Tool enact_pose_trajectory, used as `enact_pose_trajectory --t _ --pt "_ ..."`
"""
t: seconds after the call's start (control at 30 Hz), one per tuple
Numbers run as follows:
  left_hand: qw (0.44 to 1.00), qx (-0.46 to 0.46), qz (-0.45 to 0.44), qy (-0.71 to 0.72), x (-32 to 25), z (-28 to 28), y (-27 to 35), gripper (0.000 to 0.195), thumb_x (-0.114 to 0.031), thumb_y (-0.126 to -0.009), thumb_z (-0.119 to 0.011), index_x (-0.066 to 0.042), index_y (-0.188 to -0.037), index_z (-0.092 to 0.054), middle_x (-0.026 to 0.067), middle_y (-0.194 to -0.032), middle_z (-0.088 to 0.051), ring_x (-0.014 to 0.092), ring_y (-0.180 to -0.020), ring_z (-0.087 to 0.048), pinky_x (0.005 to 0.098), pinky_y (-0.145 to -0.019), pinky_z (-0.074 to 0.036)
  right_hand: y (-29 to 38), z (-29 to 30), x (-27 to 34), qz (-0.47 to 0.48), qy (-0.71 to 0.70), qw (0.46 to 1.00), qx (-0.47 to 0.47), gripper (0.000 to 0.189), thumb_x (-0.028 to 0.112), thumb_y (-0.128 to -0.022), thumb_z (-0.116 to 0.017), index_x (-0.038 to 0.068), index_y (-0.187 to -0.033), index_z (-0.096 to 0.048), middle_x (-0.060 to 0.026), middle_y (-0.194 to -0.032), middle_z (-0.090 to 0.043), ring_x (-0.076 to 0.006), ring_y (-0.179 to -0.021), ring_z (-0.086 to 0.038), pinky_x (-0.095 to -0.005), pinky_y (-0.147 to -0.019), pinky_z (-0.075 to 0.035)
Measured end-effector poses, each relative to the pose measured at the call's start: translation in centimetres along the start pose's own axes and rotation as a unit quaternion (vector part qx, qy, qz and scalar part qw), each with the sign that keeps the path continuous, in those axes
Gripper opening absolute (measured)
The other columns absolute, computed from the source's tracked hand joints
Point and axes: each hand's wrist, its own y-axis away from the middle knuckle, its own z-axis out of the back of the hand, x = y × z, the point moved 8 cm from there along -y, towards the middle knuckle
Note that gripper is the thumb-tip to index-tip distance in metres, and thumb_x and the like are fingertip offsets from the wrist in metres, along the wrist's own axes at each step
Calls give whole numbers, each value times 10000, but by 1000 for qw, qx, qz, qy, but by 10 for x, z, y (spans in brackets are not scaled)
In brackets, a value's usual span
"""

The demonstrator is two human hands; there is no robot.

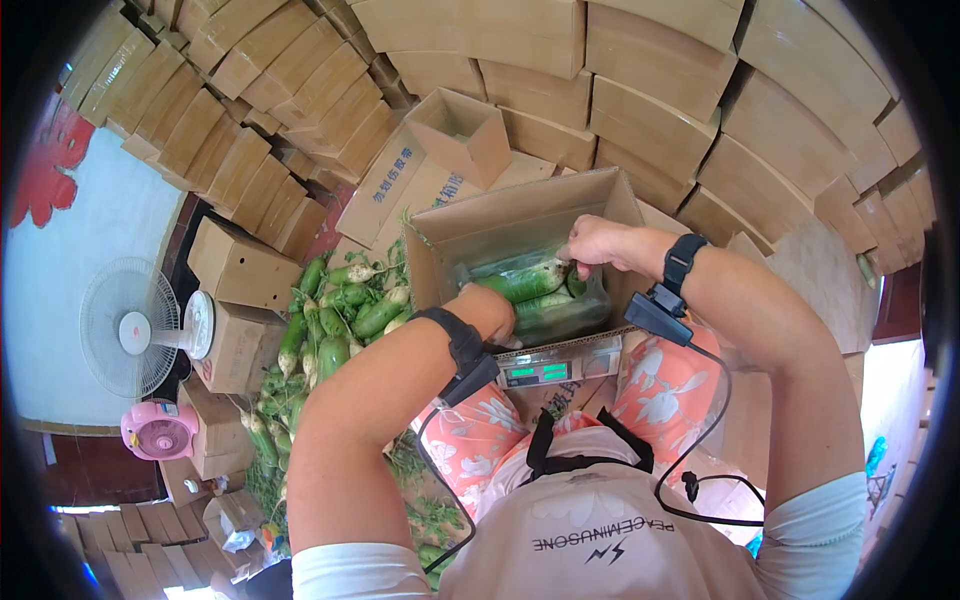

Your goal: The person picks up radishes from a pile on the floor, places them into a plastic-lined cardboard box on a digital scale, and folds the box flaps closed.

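An open cardboard box point(517, 214), lined with clear plastic point(600, 304), stands before me between my knees. Several green radishes lie inside it. The pale root end of the uppermost green radish point(525, 283) is between the fingertips of my right hand point(596, 244), which reaches over the box's right side. My left hand point(484, 311) is in the box's front left corner, by the other end of that radish. Its fingers are partly hidden, so its grip is unclear. Under the box, a digital scale point(555, 370) shows a lit green display.
Leafy green radishes point(330, 330) are heaped to the left. A small open carton point(457, 135) stands on flattened cardboard point(390, 184) behind the box. Stacked cartons point(652, 112) line the back. A white fan point(135, 330) and a pink fan point(160, 430) are at far left. Cables hang from both wrist straps.
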Motion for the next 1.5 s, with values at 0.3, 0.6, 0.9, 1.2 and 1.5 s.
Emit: enact_pose_trajectory --t 0.3,0.6,0.9,1.2,1.5 --pt "867 -487 105 19 57 64 58 147 -135 -789 -570 -89 -920 -618 88 -915 -670 269 -842 -654 395 -681 -516 10 29 -14 44 -245 963 -99 207 154 -786 -610 -6 -669 -552 -73 -614 -518 -170 -501 -482 -325 -491 -403" --pt "413 -365 -61 832 52 35 37 91 -35 -794 -492 25 -846 -536 136 -795 -641 180 -649 -577 254 -594 -459 -5 1 -2 38 -356 930 -87 144 74 -803 -533 10 -675 -552 -64 -609 -538 -134 -547 -489 -255 -476 -391" --pt "386 -191 -256 866 63 3 15 354 87 -590 -402 57 -894 -581 132 -844 -609 253 -794 -622 246 -593 -475 -1 -6 -7 -13 -423 904 -55 216 106 -916 -401 -8 -909 -584 -125 -858 -633 -152 -636 -583 -285 -534 -465" --pt "518 -431 -223 704 90 48 8 233 51 -787 -434 75 -964 -584 156 -862 -639 246 -803 -630 298 -736 -508 -3 10 -16 33 -423 902 -78 201 2 -885 -456 -6 -1028 -596 -94 -924 -633 -130 -695 -597 -233 -555 -473" --pt "464 -235 -211 828 73 37 -19 155 40 -836 -499 32 -961 -590 110 -831 -631 179 -753 -643 248 -553 -492 -39 -39 5 63 -415 905 65 494 -166 -755 -536 -5 -1222 -515 -117 -1141 -591 -167 -881 -615 -244 -645 -524"
